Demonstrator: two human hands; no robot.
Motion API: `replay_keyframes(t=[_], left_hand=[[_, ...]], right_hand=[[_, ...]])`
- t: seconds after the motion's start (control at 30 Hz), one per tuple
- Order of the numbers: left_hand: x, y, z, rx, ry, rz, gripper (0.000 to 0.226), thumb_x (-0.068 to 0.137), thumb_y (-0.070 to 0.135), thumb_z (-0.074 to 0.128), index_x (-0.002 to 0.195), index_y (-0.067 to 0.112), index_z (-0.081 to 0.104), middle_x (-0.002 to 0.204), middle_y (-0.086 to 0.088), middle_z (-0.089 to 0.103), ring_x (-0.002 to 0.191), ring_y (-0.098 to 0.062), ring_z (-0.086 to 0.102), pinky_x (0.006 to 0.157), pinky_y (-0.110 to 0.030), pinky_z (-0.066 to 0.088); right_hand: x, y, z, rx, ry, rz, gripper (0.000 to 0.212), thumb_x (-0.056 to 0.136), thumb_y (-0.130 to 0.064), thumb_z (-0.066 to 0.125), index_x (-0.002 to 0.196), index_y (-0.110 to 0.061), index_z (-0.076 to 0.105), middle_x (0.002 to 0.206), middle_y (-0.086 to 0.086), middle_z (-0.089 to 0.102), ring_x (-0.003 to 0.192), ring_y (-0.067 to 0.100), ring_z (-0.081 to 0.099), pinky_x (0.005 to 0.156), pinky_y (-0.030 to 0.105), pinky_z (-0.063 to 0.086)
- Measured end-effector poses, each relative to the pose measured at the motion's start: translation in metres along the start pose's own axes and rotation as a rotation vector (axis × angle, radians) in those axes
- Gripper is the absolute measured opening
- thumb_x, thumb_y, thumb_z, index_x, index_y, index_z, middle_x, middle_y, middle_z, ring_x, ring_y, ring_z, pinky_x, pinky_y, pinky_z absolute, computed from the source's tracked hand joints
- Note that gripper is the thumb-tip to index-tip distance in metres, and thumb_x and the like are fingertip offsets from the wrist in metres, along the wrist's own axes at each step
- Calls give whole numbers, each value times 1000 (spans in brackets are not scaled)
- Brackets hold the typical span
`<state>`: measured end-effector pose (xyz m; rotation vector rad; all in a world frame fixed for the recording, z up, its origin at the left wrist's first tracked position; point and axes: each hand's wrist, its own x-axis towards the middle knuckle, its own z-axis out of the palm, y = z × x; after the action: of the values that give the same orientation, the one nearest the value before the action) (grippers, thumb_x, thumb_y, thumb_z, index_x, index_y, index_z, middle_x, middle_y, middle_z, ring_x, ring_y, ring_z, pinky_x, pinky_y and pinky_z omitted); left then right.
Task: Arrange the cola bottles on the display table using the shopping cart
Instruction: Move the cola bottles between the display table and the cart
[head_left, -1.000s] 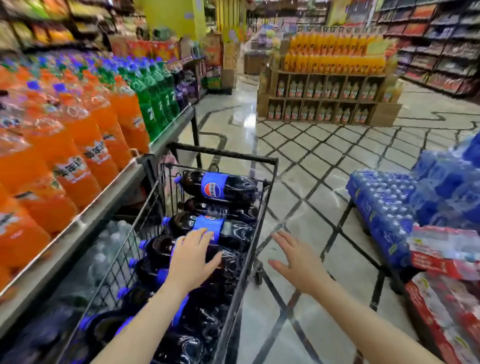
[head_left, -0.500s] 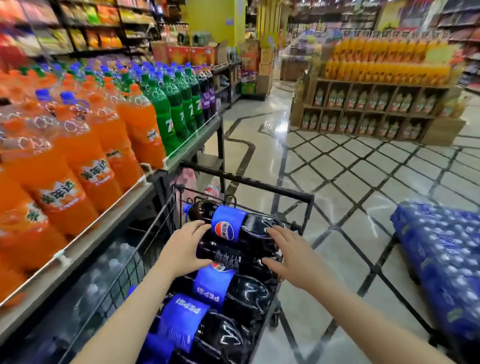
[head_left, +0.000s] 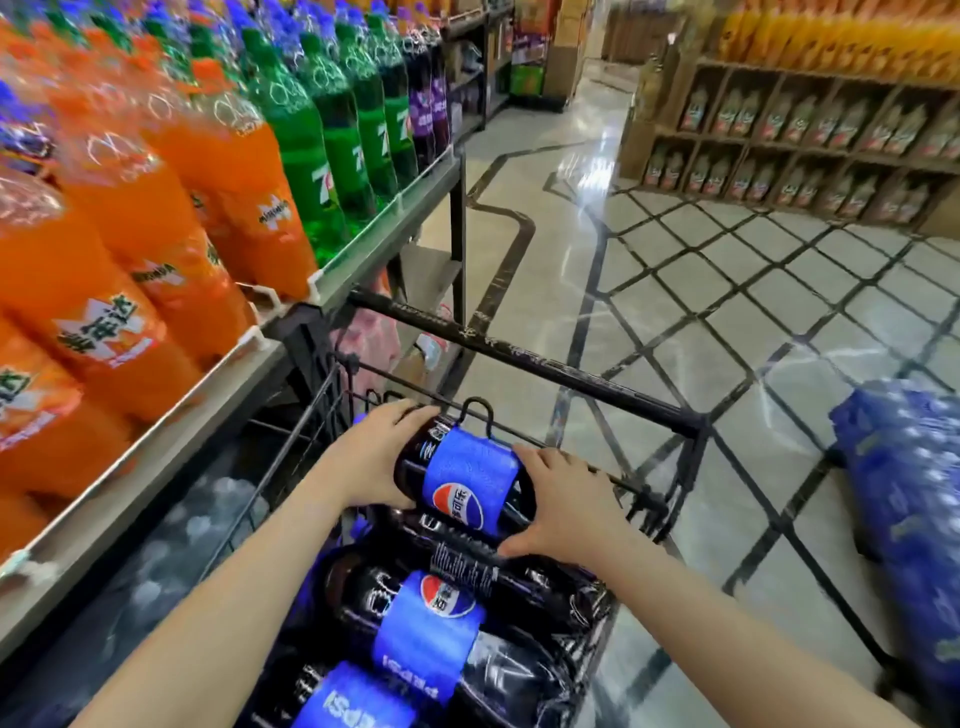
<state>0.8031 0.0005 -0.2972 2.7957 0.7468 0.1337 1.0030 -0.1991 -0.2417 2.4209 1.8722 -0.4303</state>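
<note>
Both hands (head_left: 467, 483) now curled around top cola bottle (head_left: 462, 483), beside cart rim (head_left: 524, 358), open floor (head_left: 675, 291) rightward.

The top cola bottle (head_left: 462, 483) has its neck covered by the left hand (head_left: 371, 462) and its base by the right hand (head_left: 566, 512). Lower bottles (head_left: 421, 644) run off the bottom edge. The blue packs (head_left: 914, 499) at right are blurred and cropped.
</note>
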Motion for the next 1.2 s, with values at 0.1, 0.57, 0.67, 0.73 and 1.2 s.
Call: replay_keyframes(t=[0.1, 0.57, 0.67, 0.73, 1.2], left_hand=[[-3, 5, -2, 12, 30, 14, 117, 44, 54, 76, 148, 19, 34, 138, -10, 43, 125, -28, 45, 108, -39, 40], [-99, 62, -29, 49, 256, -36, 105, 47, 51, 82, 140, 18, 47, 125, -11, 48, 117, -28, 42, 93, -43, 48], [-117, 76, -39, 97, 287, 9, 103, 48, 50, 82, 140, 17, 47, 126, -13, 49, 118, -29, 43, 97, -41, 43], [-133, 89, -45, 112, 314, 34, 100, 52, 52, 81, 139, 17, 48, 126, -13, 49, 118, -30, 44, 97, -43, 44], [-321, 212, -51, 165, 323, 28, 104, 47, 45, 83, 141, 14, 49, 125, -17, 49, 111, -31, 50, 97, -37, 42]], right_hand=[[3, -8, -6, -47, -80, 51, 128, 49, -70, 77, 149, -27, 10, 138, 6, 43, 123, 31, 46, 94, 52, 44], [-50, -9, 5, -49, 107, -133, 113, 54, -62, 69, 148, -34, 12, 136, -5, 39, 123, 23, 39, 96, 41, 34], [-77, -14, 9, 2, 129, -123, 112, 55, -62, 69, 148, -34, 13, 138, -7, 38, 124, 22, 39, 99, 43, 33], [-97, -16, 13, 15, 149, -121, 113, 53, -64, 67, 148, -35, 13, 140, -7, 38, 125, 22, 40, 101, 44, 34], [-301, -62, 55, 7, 217, -162, 118, 52, -64, 71, 149, -35, 12, 138, -6, 41, 123, 24, 43, 96, 41, 39]])
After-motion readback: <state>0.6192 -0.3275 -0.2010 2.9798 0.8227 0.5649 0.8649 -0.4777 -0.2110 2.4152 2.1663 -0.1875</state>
